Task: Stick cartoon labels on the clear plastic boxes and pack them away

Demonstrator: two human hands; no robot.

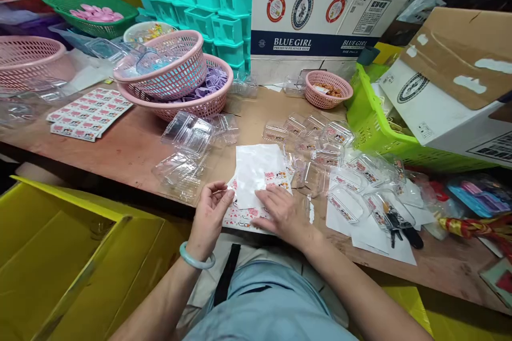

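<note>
Sheets of cartoon cat stickers lie in front of me at the table's edge, with a partly bare white backing sheet on top. At the left side of the stack, my left hand has its thumb and forefinger closed in a pinch; whatever is between the tips is too small to make out. My right hand rests on the sheets with its fingers stretched out and apart. Clear plastic boxes sit to the left. Several more boxes with stickers on them are gathered to the right.
Pink baskets stand at the back left, near more sticker sheets. A small pink basket holds brown pieces. Beer cartons and a green crate border the table. Keys lie at right; a yellow box stands below left.
</note>
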